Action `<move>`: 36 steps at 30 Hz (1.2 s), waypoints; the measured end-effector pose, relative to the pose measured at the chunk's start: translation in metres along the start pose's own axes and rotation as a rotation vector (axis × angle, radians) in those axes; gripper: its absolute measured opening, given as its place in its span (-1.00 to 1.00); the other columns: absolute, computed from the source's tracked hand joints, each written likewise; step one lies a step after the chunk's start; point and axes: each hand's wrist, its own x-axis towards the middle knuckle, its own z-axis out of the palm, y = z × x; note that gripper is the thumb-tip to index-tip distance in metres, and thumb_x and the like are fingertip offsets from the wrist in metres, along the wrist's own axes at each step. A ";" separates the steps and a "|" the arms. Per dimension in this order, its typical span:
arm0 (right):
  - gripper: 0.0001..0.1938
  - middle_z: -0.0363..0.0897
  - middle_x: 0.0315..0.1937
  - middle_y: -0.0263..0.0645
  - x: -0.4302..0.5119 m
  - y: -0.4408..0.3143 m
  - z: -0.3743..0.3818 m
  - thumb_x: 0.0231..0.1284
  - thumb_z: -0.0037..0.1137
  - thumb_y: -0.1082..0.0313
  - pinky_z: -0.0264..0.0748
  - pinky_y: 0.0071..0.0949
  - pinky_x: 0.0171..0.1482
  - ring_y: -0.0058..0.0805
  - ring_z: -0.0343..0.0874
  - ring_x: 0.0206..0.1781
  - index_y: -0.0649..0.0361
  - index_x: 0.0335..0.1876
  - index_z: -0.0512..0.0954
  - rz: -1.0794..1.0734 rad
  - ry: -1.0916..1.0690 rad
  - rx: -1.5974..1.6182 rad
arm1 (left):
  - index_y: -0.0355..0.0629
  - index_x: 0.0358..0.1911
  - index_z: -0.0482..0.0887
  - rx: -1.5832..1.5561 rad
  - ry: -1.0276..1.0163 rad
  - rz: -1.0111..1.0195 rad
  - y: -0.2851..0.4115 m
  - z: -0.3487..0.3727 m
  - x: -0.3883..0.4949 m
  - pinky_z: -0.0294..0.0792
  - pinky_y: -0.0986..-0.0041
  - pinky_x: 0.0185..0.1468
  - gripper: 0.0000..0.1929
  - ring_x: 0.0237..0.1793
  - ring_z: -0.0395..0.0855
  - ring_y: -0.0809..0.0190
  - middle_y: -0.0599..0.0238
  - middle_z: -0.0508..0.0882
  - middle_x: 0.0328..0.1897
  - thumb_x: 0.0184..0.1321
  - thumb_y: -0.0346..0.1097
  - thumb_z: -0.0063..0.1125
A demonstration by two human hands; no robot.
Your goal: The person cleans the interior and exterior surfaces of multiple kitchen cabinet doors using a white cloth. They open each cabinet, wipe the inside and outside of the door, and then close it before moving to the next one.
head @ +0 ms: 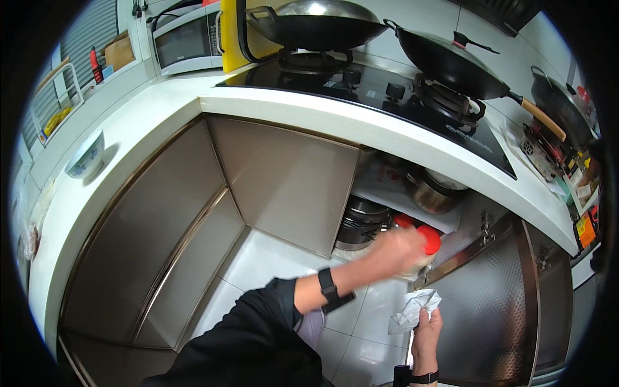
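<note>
My left hand (399, 249), blurred, reaches into the low cabinet and is at the red lid (429, 239) of a jar. It covers part of the lid, and I cannot tell whether its fingers grip it. A second red lid (403, 220) shows just behind. Lower right, my right hand (428, 326) pinches a crumpled white paper or cloth (415, 309) between thumb and fingers. Stacked black pots or pans (362, 217) stand left of the jars. On the lined shelf (377, 186) above sits a metal pot (433, 193).
An opened cabinet door (483, 305) with a textured inner face stands at the right. The white countertop (338, 113) overhangs the cabinet. Above it are a gas hob (372, 89), a large wok (314, 31) and a lidded wok (449, 63) with a wooden handle. A bowl (87, 156) stands left.
</note>
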 end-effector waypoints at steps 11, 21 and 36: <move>-0.63 0.59 0.05 -0.17 0.045 -0.160 0.071 0.34 -0.15 0.56 0.45 -0.41 0.17 -0.43 0.56 0.05 0.38 0.22 0.47 -0.900 -0.028 -0.532 | -0.11 -0.13 0.44 0.724 0.624 0.008 -0.131 -0.085 0.044 0.24 0.11 0.21 -0.62 0.00 0.37 0.03 0.14 0.37 -0.09 -0.07 -0.35 0.25; -0.76 0.64 -0.26 -0.24 0.182 -0.281 0.230 0.36 -0.09 0.39 0.48 -0.44 -0.06 -0.51 0.57 -0.19 0.21 0.04 0.54 -1.095 0.168 -0.409 | -0.09 0.17 0.41 0.552 0.708 0.015 -0.112 -0.081 0.009 0.13 0.05 0.36 -0.43 0.32 0.32 0.03 0.16 0.39 0.23 -0.01 -0.48 0.21; -0.71 0.57 -0.10 -0.07 0.191 -0.267 0.231 0.32 -0.09 0.32 0.42 -0.32 0.12 -0.29 0.54 -0.05 0.28 0.06 0.43 -0.892 0.343 -0.626 | 0.12 -0.05 0.56 0.384 0.629 -0.003 -0.035 -0.162 -0.138 0.10 0.05 0.33 -0.52 0.21 0.54 0.15 0.33 0.51 0.15 -0.12 -0.38 0.42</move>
